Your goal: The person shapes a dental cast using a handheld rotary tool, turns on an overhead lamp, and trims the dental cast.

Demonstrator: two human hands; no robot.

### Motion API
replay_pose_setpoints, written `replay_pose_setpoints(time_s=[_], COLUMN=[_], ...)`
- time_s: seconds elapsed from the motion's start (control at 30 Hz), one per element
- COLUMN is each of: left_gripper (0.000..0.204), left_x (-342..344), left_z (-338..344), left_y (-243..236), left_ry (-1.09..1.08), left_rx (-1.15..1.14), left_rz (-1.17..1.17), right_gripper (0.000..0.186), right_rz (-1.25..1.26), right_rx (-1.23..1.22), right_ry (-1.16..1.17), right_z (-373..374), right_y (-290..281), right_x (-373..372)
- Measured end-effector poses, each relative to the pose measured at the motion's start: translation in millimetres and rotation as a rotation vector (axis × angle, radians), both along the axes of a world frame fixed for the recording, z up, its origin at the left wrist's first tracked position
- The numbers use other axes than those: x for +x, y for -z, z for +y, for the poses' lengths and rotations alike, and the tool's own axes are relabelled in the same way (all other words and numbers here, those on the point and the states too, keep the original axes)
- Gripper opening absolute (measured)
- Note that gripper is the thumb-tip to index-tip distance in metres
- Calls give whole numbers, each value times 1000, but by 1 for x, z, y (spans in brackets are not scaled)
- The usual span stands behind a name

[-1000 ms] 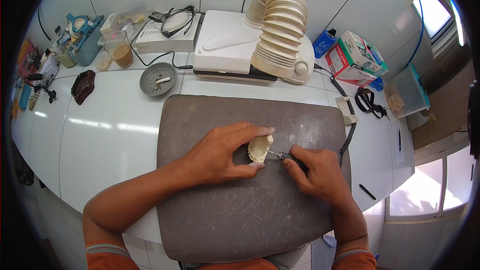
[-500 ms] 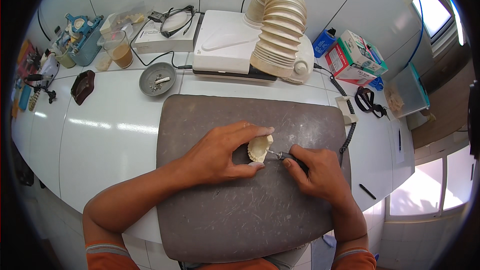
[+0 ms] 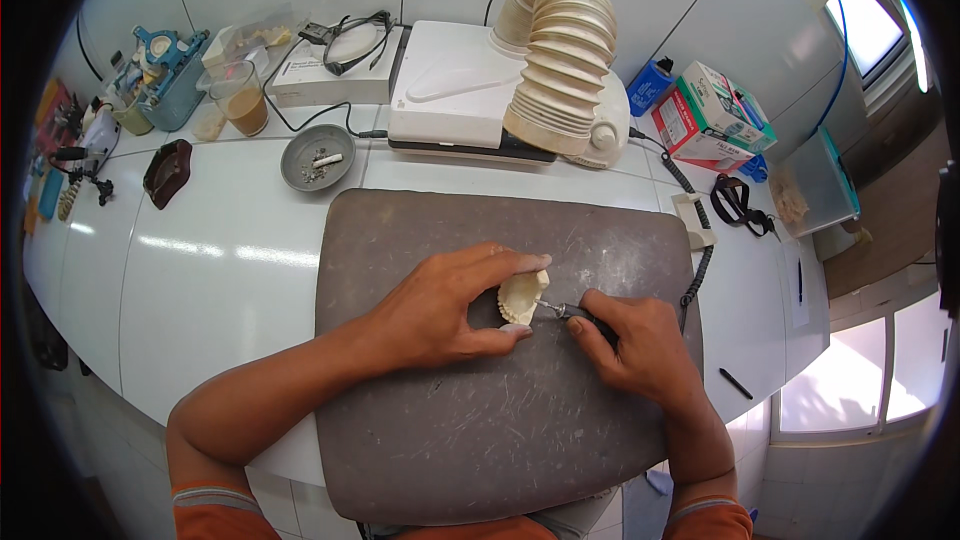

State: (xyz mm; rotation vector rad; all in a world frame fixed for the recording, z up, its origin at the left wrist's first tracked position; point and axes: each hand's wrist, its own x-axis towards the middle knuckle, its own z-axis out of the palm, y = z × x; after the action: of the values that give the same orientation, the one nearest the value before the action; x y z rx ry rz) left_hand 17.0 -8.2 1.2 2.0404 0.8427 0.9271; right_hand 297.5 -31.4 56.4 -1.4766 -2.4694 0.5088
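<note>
Head view: we have a cream dental model (image 3: 518,298) over the brown mat (image 3: 450,450), about midway between its left and right edges, nearer the far edge than the near one. Our left hand (image 3: 440,305) is partly spread, thumb and fingers pinching the model from both sides. Our right hand (image 3: 640,345) is curled tight round a dark handpiece (image 3: 588,319), metal tip at the model's right side; we can't tell if tip touches. Can't tell either whether model meets mat. White machine (image 3: 450,90) with ribbed hose (image 3: 560,50) sits along the bench's (image 3: 215,310) back edge; grey bowl (image 3: 292,155) just beyond mat's far left corner; black pen (image 3: 735,383) near bench's right front edge.
</note>
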Motion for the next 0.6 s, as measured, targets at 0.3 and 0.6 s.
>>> replay_pose_setpoints(time_s=[0.3, 0.6], left_gripper=[74, 76], left_x=[-2, -2], left_z=[-1, -1], left_y=[-2, 2], left_ry=[3, -15], left_rx=[-2, -6], left_rz=[17, -6], right_gripper=[28, 31], right_rz=[0, 96], right_rx=[4, 173], right_ry=[-13, 259], right_z=[1, 21], right_y=[-2, 8], right_x=[0, 29])
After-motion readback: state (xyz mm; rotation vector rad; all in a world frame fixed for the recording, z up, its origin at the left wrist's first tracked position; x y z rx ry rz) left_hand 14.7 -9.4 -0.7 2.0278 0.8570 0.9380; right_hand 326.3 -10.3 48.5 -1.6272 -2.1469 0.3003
